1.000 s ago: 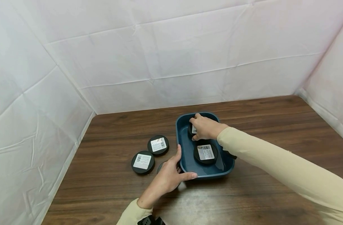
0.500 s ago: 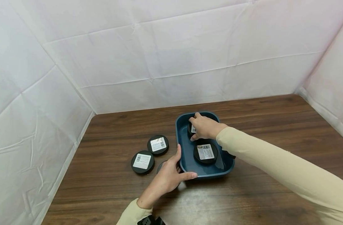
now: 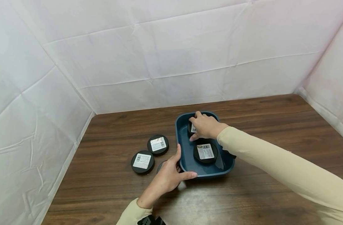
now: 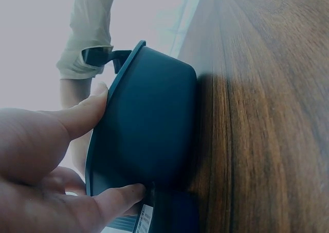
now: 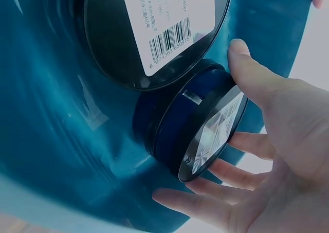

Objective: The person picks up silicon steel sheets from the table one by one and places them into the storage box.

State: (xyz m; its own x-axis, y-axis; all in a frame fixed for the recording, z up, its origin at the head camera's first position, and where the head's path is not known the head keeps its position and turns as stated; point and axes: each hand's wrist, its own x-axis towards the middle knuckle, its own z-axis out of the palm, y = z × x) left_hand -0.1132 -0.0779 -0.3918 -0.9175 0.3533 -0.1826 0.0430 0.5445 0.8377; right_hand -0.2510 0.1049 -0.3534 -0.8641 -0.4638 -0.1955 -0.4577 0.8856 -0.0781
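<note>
A dark blue plastic tub [image 3: 185, 162] stands on the wooden table. My left hand [image 3: 168, 176] grips its near left corner, thumb over the rim and fingers against the outer wall. Inside the tub lies a flat round black case [image 3: 198, 158] with a white barcode label. Behind it is another labelled round case [image 5: 205, 135], blue-sided with black edges. Around that one my right hand [image 3: 208, 126] is spread, fingers fairly straight at its edge; the thumb tip reaches past the edge in the right wrist view. In the head view this hand covers much of the case.
Two more labelled round cases, a farther one [image 3: 163, 150] and a nearer one [image 3: 136, 168], lie left of the tub on the table [image 3: 109, 187]. Another, mostly hidden behind my left hand, sits against the tub wall. White sheeting [image 3: 182, 56] rises behind the table.
The right fingers spread slightly around the case in the tub, the thumb shifting a little left. My left hand and the tub stay put.
</note>
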